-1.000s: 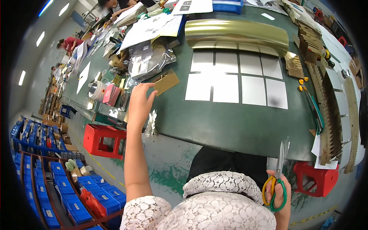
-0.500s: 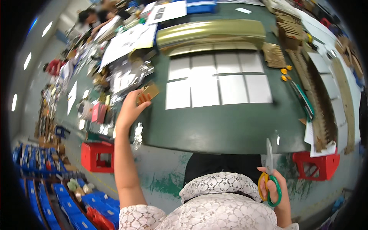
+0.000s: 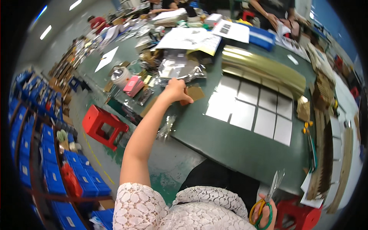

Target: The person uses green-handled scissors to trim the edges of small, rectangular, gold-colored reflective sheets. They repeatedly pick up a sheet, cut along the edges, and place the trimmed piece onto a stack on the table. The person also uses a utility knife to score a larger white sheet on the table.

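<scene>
My left hand (image 3: pixel 175 90) reaches out over the dark green table (image 3: pixel 214 138) and grips a small brown cardboard piece (image 3: pixel 194 93), close to a crumpled clear plastic bag (image 3: pixel 180 69). My right hand (image 3: pixel 264 211) is low at my side, shut on scissors (image 3: pixel 268 197) with yellow and green handles, blades pointing up. Just right of the cardboard lies a grid of white square sheets (image 3: pixel 253 109), and beyond it a curved gold sheet (image 3: pixel 260 69).
A red stool (image 3: pixel 105 126) stands left of the table and another (image 3: pixel 299 214) near my right hand. Blue crates (image 3: pixel 46 153) line the floor at left. Cardboard strips (image 3: pixel 329 153) and a pink box (image 3: pixel 133 85) lie on the table. Other people work at the far end.
My view has swung left and tilted. The left hand keeps hold of the cardboard piece near the plastic bag. The right hand with the scissors has dropped lower in the picture.
</scene>
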`<state>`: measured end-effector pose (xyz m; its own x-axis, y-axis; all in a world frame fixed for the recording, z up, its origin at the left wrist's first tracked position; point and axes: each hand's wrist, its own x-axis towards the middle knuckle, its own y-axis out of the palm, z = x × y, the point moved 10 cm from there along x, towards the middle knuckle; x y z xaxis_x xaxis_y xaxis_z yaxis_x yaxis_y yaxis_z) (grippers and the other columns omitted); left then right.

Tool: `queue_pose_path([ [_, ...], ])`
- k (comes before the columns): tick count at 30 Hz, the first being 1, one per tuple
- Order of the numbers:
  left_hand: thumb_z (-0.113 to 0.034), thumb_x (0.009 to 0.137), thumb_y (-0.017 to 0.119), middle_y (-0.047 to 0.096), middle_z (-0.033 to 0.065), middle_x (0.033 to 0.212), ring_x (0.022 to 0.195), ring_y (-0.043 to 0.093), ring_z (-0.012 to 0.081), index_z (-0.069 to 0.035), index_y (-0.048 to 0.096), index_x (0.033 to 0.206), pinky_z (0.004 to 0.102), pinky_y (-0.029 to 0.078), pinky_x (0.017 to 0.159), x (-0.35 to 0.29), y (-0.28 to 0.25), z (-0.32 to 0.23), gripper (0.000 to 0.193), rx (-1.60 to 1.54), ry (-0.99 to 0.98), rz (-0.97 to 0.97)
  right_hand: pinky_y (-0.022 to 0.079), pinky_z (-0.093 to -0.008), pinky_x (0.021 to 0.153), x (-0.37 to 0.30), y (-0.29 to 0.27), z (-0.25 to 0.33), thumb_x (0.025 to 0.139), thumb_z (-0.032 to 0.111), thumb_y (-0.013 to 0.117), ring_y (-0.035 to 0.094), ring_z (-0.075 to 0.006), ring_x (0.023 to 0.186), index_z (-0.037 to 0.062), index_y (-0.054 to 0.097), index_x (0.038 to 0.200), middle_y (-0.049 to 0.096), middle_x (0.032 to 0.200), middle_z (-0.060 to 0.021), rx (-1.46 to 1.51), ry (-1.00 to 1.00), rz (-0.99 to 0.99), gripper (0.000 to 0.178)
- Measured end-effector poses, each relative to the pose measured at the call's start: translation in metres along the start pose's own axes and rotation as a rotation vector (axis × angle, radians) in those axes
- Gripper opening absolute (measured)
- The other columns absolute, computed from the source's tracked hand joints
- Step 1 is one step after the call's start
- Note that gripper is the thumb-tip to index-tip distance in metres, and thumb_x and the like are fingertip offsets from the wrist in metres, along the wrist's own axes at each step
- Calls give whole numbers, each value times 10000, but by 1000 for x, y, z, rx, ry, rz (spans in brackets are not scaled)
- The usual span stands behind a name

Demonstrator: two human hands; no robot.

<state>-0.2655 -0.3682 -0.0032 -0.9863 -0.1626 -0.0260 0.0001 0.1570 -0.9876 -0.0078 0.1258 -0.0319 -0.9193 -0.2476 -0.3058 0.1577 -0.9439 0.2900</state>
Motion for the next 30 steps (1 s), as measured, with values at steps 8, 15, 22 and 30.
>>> queue_pose_path([
  [8, -532, 363, 905, 554, 275, 1165, 1104, 552, 396, 77, 447, 1169, 425, 460, 940, -5, -4, 11, 1109, -36, -183, 79, 371, -194, 466, 0, 33, 20, 964, 279, 531, 476, -83, 570, -46, 505, 1241, 524, 721, -16, -140, -109, 93, 428],
  [15, -132, 705, 770, 531, 278, 1092, 913, 643, 343, 93, 504, 1096, 370, 577, 619, -24, -12, -19, 524, -700, 106, 211, 293, -222, 430, -5, 63, 30, 990, 195, 480, 387, -77, 487, -53, 484, 1260, 449, 619, -3, -186, -165, 103, 367],
  [22, -172, 862, 655, 640, 151, 976, 801, 672, 195, 74, 539, 1104, 280, 580, 613, -51, -72, 79, 364, -1301, -87, 34, 373, -201, 476, 13, 72, 36, 984, 92, 458, 459, -88, 552, -50, 475, 1267, 509, 702, -45, -206, -170, 68, 317],
  [30, -62, 921, 525, 557, 166, 1120, 970, 627, 237, 18, 386, 1238, 338, 579, 814, -52, -123, 157, 356, -1601, -161, -271, 499, -201, 742, 27, 71, 28, 977, 77, 471, 582, -121, 901, -11, 490, 1268, 584, 1049, -90, 125, -47, 23, 305],
])
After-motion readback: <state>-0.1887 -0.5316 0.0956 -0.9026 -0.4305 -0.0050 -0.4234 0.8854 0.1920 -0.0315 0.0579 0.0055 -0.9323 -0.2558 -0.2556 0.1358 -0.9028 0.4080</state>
